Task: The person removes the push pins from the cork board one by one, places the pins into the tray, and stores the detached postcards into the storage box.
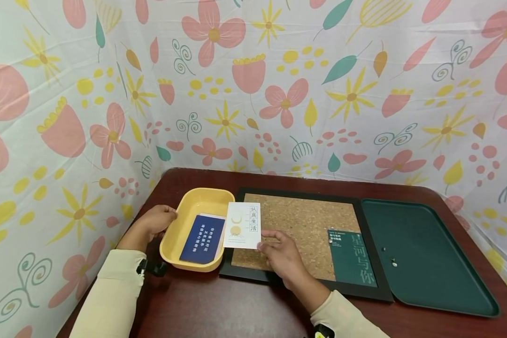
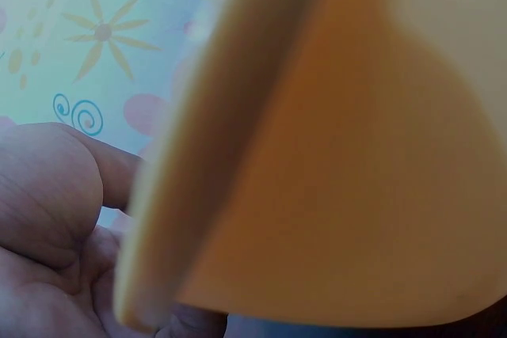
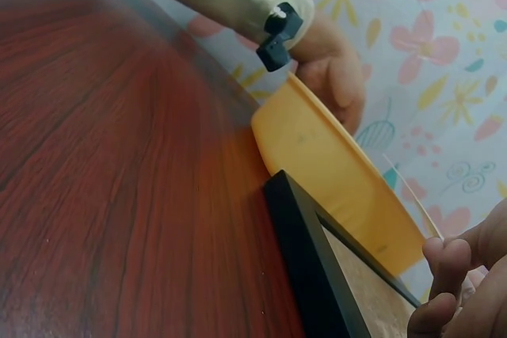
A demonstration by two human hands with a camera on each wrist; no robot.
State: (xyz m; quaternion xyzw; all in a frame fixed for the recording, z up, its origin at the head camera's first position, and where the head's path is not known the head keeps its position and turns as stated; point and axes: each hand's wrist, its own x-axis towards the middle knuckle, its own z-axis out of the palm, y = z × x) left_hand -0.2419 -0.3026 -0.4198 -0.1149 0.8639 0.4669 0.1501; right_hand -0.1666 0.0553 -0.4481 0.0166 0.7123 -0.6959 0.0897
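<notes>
My right hand (image 1: 285,258) pinches a white card (image 1: 242,225) by its lower right corner. The card, printed with Chinese characters and a yellow moon motif, is held over the right rim of a yellow plastic basin (image 1: 200,195) and the corkboard's left edge. In the right wrist view the card (image 3: 416,195) shows edge-on. My left hand (image 1: 156,220) grips the basin's left rim; the left wrist view shows the blurred basin wall (image 2: 341,195) close up. Inside the basin lies a dark blue card (image 1: 200,239) with white writing, on top of a paler one.
A black-framed corkboard (image 1: 295,225) lies beside the basin, with a green card (image 1: 350,258) pinned at its lower right. Further right is a dark green tray (image 1: 431,263) with a few small pins (image 1: 394,264). Floral cloth (image 1: 287,103) hangs behind the brown table (image 1: 203,300).
</notes>
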